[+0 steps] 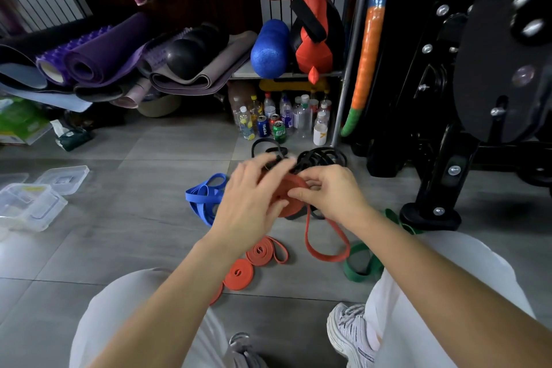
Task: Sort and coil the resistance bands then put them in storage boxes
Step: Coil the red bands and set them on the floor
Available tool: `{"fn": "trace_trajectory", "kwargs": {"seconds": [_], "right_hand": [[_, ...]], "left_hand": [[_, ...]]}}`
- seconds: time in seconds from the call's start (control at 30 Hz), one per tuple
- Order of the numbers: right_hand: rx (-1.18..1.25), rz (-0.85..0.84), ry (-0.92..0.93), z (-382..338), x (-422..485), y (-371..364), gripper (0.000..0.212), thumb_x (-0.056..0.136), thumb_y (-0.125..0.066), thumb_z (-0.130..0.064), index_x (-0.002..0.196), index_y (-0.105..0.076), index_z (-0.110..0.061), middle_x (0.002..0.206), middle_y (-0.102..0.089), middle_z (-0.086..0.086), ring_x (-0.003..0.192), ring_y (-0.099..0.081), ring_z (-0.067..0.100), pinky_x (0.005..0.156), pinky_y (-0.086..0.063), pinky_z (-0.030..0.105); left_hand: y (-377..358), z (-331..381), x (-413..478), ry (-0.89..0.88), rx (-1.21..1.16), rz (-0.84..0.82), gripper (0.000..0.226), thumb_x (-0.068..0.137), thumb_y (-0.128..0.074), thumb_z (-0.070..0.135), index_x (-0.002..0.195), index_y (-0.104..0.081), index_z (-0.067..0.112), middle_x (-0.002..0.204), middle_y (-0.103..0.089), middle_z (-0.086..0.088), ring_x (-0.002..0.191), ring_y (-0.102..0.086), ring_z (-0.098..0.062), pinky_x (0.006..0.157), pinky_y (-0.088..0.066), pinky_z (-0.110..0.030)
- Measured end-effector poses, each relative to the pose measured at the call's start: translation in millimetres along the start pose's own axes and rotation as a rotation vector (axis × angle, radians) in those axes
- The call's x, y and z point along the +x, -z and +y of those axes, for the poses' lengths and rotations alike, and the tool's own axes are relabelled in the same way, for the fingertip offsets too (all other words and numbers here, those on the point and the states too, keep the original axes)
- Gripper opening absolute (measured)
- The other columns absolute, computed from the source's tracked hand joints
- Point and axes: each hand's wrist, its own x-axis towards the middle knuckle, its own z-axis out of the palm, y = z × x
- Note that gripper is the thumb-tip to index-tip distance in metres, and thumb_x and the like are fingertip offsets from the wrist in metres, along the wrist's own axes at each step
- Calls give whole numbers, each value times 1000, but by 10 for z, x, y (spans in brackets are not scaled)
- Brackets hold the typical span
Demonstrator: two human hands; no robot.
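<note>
Both hands hold a partly coiled orange resistance band [291, 193] above the floor. My left hand [248, 206] wraps round the coil's left side, and my right hand [328, 191] pinches its right edge. The band's loose tail [325, 248] hangs down in a loop to the tiles. On the floor lie a tight orange coil [239, 274], a looser orange coil [265, 251], a blue band heap [204, 196], black bands [321, 157] and a green band [363, 263]. Clear plastic storage boxes [33, 203] sit at the left.
Bottles and cans [280, 119] stand under a shelf ahead. Rolled yoga mats [101, 60] and a blue foam roller [270, 48] fill the back. A black gym machine [448, 134] stands at the right, its foot near the green band. My knees and a white shoe [349, 334] are below.
</note>
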Motion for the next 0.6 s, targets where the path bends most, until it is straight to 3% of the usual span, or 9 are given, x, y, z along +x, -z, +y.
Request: {"fn": "trace_trajectory", "kwargs": {"seconds": [0.1,0.23,0.33,0.43,0.53,0.6], "right_hand": [[-44,-27,18,-2,-10,2,19,73,-79,-22,91,-74,-18,82,-74,-3,79,-68,7,80,-55,31],[23,-21,11,-21,-13,25,23,73,-80,-22,95,-74,-19,85,-73,-3,81,-68,7,71,-58,27],[68,-7,3,-8,7,63,23,72,-80,-23,94,-75,-23,79,-72,-11,80,-67,1,75,-54,22],[134,-16,-16,15,24,85,23,72,-80,-20,94,-74,-25,66,-65,-27,74,-63,-11,66,-50,8],[184,-4,-9,20,35,90,23,73,-80,-17,92,-73,-27,66,-64,-30,75,-63,-12,69,-47,4],[218,1,-7,5,36,96,24,72,-80,-17,86,-69,-34,66,-65,-29,75,-65,-9,70,-49,6]], "left_hand": [[-44,47,2,28,53,-117,60,78,-69,11,133,-48,22,116,-49,-7,101,-48,-29,83,-48,-48],[-78,49,22,117,-97,-110,48,84,-61,7,129,-50,21,109,-44,-5,100,-44,-24,82,-47,-43],[-71,36,26,158,-208,-69,46,86,-60,7,129,-49,22,109,-41,0,103,-44,-21,87,-45,-35],[-36,-8,43,227,-288,-7,45,88,-60,9,129,-49,23,109,-38,4,104,-44,-17,90,-40,-25],[-2,-31,51,287,-362,36,46,87,-61,10,128,-48,28,108,-39,6,97,-43,-2,84,-33,-5],[7,-30,54,314,-422,51,47,86,-62,10,124,-47,34,108,-40,7,98,-43,8,81,-33,-1]]}}
